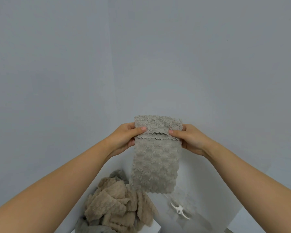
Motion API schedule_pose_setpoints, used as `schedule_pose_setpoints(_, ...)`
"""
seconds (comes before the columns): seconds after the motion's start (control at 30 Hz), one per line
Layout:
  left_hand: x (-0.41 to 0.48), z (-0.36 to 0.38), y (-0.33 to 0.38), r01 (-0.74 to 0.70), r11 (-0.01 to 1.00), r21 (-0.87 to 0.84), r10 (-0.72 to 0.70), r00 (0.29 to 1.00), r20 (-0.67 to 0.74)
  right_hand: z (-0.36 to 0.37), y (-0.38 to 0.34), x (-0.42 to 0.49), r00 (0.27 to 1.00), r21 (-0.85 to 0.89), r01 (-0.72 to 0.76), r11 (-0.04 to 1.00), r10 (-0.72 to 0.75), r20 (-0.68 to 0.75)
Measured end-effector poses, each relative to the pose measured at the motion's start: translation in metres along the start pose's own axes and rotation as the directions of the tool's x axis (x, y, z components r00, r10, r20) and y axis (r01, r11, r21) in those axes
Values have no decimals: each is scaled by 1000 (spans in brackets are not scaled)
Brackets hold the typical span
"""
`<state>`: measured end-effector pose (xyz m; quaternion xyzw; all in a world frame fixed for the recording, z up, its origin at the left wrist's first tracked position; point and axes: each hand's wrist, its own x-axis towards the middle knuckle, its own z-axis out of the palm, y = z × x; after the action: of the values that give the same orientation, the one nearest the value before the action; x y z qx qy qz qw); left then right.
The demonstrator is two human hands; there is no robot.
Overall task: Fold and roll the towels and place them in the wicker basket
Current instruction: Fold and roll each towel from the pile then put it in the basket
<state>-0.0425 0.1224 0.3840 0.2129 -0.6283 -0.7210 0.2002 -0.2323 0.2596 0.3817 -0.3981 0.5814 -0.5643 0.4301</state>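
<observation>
Left hand (124, 138) and right hand (190, 140) pinch a fluffy grey towel (155, 165), scalloped hem folded; strip hanging.

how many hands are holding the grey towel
2: the left hand pinches the grey towel at its upper left edge, the right hand at its upper right edge. Neither is hidden.

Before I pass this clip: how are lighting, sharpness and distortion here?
Head view: soft, even light, no glare; grey towel, left hand and right hand sharp; forearms stretched toward lower corners by wide-angle distortion; white plastic piece below looks smeared.
</observation>
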Motion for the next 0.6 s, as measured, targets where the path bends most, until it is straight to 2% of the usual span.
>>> schedule_pose_setpoints(0.07,0,1,-3,35,999,-21,-34,999,15,-1,0,1,998,-36,48,998,-49,-27)
schedule_pose_setpoints(0.13,0,2,-7,26,995,94,-28,999,16,-1,-3,-1,998,-87,51,995,-54,-29)
schedule_pose_setpoints(0.2,-3,4,-6,-10,983,183,7,1000,16,-2,-8,-4,995,-211,95,973,-101,-17)
schedule_pose_setpoints(0.3,-6,4,-2,-56,973,226,55,998,10,-5,-13,-6,990,-384,132,914,-143,1)
schedule_pose_setpoints(0.33,-6,3,0,-64,968,243,65,998,3,-7,-12,-4,990,-370,132,920,-138,9)
schedule_pose_setpoints(0.43,-4,-1,0,-92,956,278,97,995,-4,-10,-11,-2,996,-156,87,984,-81,42)
schedule_pose_setpoints(0.6,-7,-9,5,-81,963,258,93,995,-36,-13,-3,3,993,67,40,997,-48,111)
